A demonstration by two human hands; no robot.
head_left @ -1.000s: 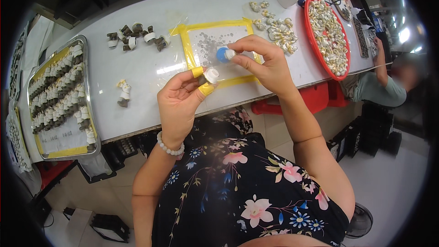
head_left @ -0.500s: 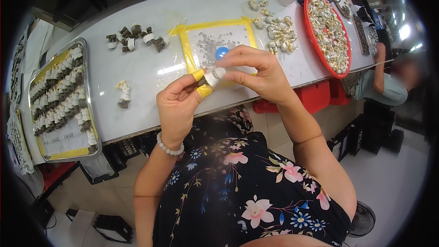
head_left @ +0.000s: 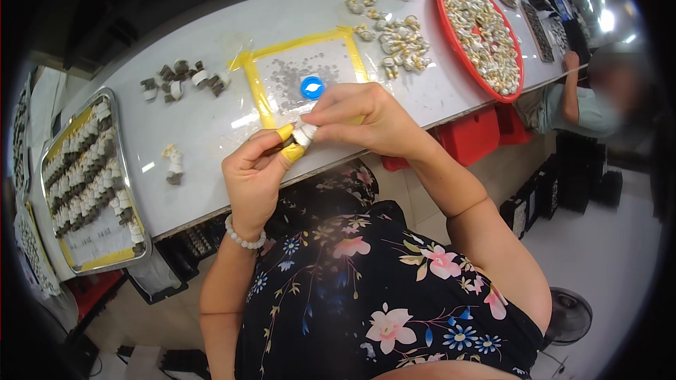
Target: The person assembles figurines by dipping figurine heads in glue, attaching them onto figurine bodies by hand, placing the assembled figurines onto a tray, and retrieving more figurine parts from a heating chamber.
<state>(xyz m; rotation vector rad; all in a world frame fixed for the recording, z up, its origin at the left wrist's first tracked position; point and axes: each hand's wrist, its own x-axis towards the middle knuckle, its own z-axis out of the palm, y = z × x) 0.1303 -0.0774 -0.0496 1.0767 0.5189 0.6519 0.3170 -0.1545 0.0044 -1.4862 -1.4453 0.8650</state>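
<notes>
My left hand (head_left: 255, 170), with yellow tape around its thumb and index fingertips, pinches a small white and dark-brown figurine body (head_left: 304, 134). The fingers of my right hand (head_left: 366, 118) are closed at the body's white end; whether they hold a separate small piece there is hidden. Just beyond the hands, a round blue cap (head_left: 312, 87) with white stuff inside sits on a spotted sheet (head_left: 331, 63) edged with yellow tape. A figurine (head_left: 173, 163) with a yellow-and-white top lies alone on the table to the left.
At left stands a metal tray (head_left: 138, 200) of figurines in rows. Several loose bodies (head_left: 176, 90) lie at the back left. White-and-yellow pieces (head_left: 405, 42) are heaped right of the sheet, beside a red basket (head_left: 519, 70) full of them. A person (head_left: 581, 102) sits at far right.
The view has shifted, so the table's things appear further left. My right hand has come off the blue cap, which now shows whole. Both hands still meet at the figurine body.
</notes>
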